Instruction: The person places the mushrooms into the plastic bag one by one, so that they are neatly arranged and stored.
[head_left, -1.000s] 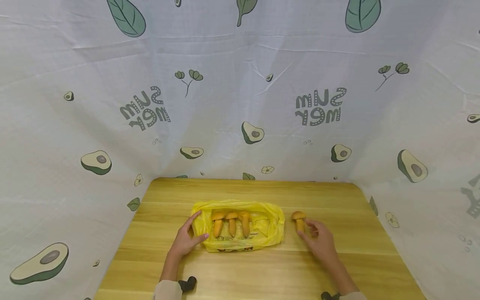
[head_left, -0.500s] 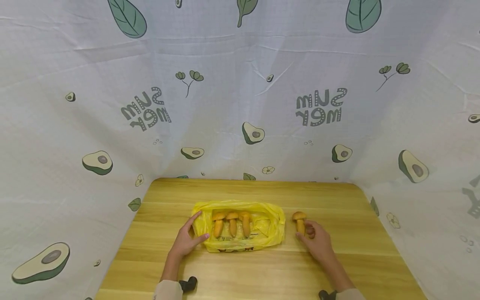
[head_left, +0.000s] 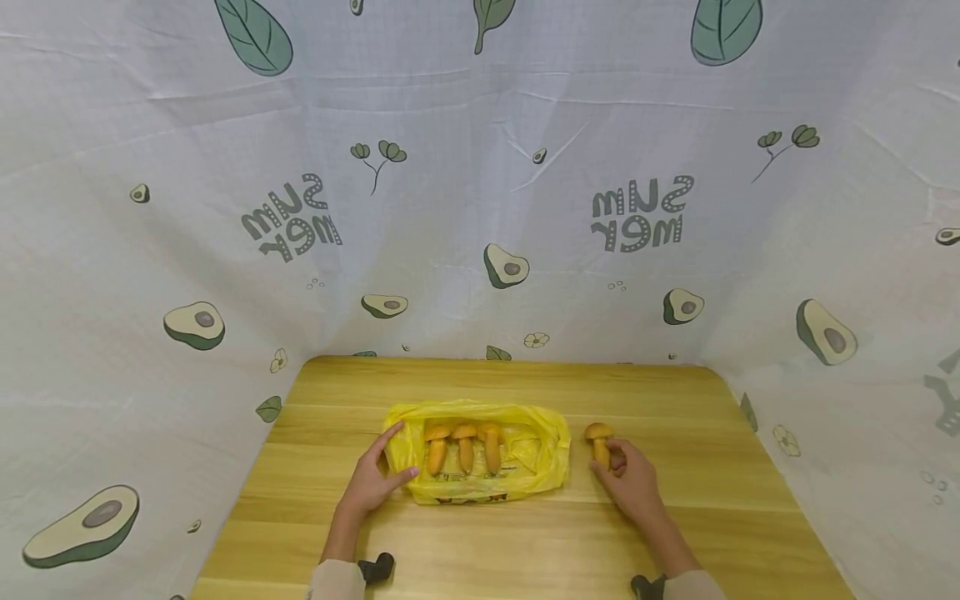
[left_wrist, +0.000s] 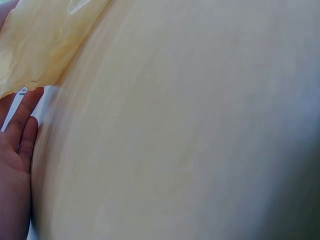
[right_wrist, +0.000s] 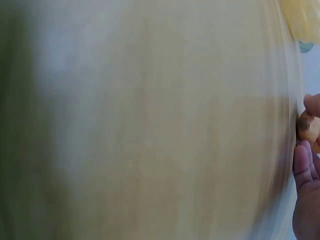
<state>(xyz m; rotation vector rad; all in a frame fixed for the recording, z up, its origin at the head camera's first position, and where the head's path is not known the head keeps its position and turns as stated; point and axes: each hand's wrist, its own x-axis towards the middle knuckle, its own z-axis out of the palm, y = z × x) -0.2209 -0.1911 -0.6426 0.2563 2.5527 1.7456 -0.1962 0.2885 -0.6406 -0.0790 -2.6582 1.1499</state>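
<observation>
A yellow plastic bag lies opened out on the table, with three orange-brown mushrooms side by side in its left half. At the bag's left end my left hand spreads thumb and index finger against the plastic; the left wrist view has its other fingers extended beside the bag. Apart from the bag, on its right, another mushroom lies with its cap pointing away from me. My right hand pinches that mushroom's stem between thumb and fingers.
A light wooden table carries everything. Behind it and along both sides hangs a white cloth printed with avocados and leaves. Dark camera mounts sit at both wrists, close to the beige sleeves.
My right hand has shifted slightly left, and its fingers have closed in on the mushroom's stem. The left hand, the bag and the mushrooms inside it stay put.
</observation>
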